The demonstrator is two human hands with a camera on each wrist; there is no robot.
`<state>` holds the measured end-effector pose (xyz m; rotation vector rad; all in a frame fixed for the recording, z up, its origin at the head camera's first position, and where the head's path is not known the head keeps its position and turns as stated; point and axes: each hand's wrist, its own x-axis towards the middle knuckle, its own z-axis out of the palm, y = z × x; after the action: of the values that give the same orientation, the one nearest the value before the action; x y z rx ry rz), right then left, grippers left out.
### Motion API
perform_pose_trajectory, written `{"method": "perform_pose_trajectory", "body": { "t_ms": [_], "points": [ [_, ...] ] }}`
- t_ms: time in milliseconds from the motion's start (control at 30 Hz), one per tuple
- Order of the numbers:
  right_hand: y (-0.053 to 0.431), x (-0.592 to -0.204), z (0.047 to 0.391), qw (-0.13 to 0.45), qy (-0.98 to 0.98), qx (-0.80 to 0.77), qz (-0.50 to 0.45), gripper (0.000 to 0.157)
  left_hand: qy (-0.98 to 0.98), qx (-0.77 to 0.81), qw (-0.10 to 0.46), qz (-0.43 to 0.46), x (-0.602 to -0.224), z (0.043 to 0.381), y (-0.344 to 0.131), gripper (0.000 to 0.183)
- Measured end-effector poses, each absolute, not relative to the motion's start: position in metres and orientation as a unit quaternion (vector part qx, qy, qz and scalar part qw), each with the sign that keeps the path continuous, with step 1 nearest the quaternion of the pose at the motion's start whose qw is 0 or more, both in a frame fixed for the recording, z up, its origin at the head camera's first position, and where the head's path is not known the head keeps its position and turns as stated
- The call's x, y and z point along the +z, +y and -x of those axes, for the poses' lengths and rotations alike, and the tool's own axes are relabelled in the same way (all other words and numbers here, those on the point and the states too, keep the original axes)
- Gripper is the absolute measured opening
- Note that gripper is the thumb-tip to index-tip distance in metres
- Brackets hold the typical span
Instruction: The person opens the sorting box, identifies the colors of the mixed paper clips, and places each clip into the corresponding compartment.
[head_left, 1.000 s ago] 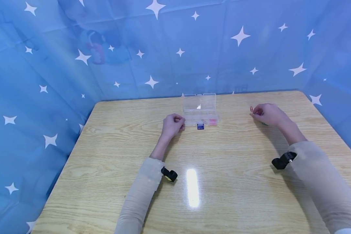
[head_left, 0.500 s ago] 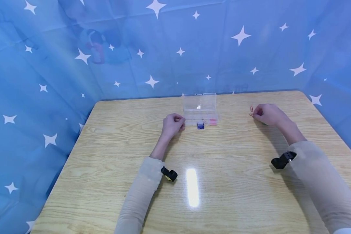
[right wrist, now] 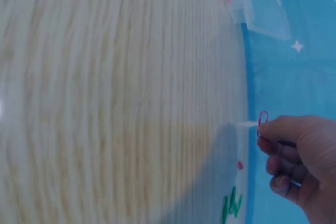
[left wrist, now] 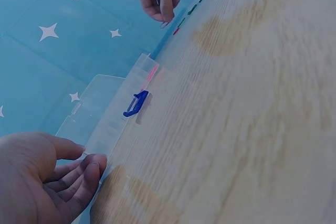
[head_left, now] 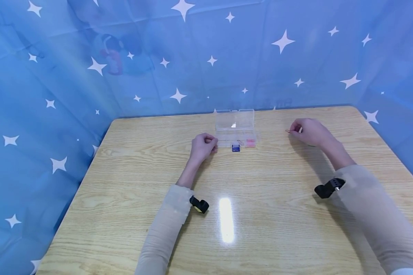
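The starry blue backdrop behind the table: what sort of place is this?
Possibly a small recording corner, though the wider room is out of view. A blue star-print cloth hangs behind a wood-grain table, and black devices sit at both wrists.

From here I think it's a filming spot. Blue star cloth (head_left: pixel 192 46) hangs past the fingers (left wrist: pixel 68 148), a wooden table (head_left: pixel 124 214) lies under them, and little cameras (head_left: pixel 200 205) sit behind.

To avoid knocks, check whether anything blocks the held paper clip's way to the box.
Nothing visible stands between the paper clip in the right hand and the clear box; its lid is raised, with the left hand at the opposite end.
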<state>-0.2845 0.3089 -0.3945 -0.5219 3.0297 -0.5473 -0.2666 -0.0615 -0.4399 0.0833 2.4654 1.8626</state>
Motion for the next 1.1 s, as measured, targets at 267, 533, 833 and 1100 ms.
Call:
{"method": "perform_pose_trajectory", "body": {
  "t_ms": [267,533,833,1100],
  "points": [
    [0.293,-0.389,0.284,-0.012,0.967,-0.177,0.183,0.010,0.801,0.597,0.022,-0.028,-0.440,0.265,-0.061,0.014],
    [0.269,-0.380,0.282,-0.021,0.962,-0.184,0.202,0.009,0.801,0.597,0.020,-0.028,-0.440,0.266,-0.059,0.014],
    [0.241,-0.374,0.282,-0.025,0.955,-0.187,0.231,0.006,0.805,0.592,0.017,-0.030,-0.440,0.266,-0.061,0.013],
    [0.218,-0.375,0.282,-0.037,0.945,-0.197,0.258,0.008,0.801,0.597,0.020,-0.031,-0.440,0.265,-0.061,0.014]
  ]
}}
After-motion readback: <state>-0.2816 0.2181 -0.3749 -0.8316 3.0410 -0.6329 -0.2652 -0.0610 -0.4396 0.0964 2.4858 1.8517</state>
